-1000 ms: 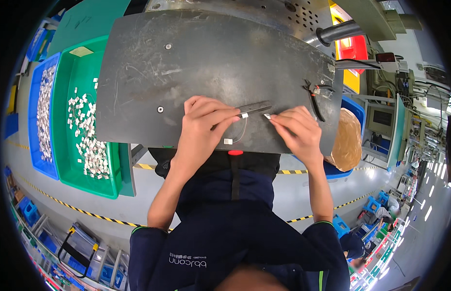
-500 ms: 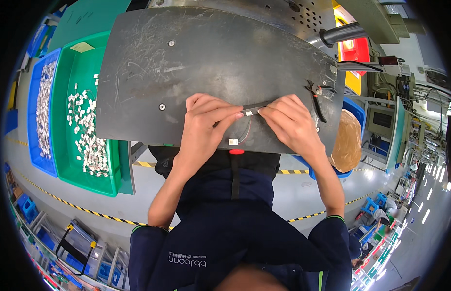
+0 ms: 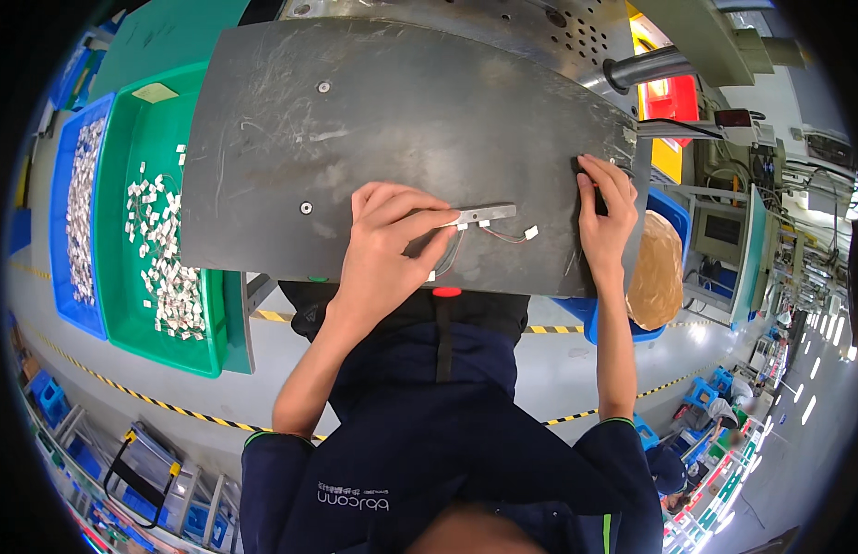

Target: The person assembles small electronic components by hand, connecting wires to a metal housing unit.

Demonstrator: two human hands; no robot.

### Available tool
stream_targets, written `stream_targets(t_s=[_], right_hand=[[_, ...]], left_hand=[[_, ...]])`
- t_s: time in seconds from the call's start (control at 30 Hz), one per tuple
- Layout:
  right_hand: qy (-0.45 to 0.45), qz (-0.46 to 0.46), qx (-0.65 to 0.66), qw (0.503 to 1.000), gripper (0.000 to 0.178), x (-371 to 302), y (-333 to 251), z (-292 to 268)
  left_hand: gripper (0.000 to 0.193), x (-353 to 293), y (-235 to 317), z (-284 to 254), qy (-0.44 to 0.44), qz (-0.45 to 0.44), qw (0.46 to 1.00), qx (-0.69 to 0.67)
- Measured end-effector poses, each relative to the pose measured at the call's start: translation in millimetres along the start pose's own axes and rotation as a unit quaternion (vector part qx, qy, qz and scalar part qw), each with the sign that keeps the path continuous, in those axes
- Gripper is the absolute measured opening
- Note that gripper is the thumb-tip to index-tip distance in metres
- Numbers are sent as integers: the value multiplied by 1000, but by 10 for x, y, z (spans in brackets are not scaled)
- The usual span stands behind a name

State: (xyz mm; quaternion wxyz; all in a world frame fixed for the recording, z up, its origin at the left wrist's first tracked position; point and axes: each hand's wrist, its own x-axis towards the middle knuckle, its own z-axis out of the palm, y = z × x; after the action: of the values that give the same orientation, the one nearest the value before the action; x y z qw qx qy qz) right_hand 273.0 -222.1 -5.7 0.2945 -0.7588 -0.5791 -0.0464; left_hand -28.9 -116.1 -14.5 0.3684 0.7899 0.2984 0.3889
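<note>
My left hand (image 3: 392,235) pinches the left end of a narrow grey metal bar (image 3: 498,211) just above the dark work plate (image 3: 401,120). Two small white connectors sit along the bar's near edge. A thin wire runs from one to a white plug (image 3: 530,232) on its right; another wire loops down beside my left fingers to a plug partly hidden by them. My right hand (image 3: 609,208) is closed around a pair of small pliers at the plate's right side. Only a dark tip and a bit of red of the pliers show; the hand covers the rest.
To the left stand a green bin (image 3: 161,355) and a blue bin (image 3: 83,319), both with many small white connectors. A blue tub (image 3: 680,214) with brown wrapping is at the right. A metal column (image 3: 655,66) rises behind the plate.
My right hand has left the bar and moved right to the pliers. The bar now shows more fully in my left hand, with a second wired plug visible to its right.
</note>
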Motion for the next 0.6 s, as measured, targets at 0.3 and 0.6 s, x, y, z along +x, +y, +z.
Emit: stream_targets(t_s=[0.3, 0.6], right_hand=[[-243, -39, 269, 931, 21, 182, -757, 8], [-226, -45, 314, 921, 23, 197, -781, 267]], left_hand=[[16, 131, 29, 29, -65, 25, 997, 45], [11, 356, -6, -34, -103, 81, 990, 56]])
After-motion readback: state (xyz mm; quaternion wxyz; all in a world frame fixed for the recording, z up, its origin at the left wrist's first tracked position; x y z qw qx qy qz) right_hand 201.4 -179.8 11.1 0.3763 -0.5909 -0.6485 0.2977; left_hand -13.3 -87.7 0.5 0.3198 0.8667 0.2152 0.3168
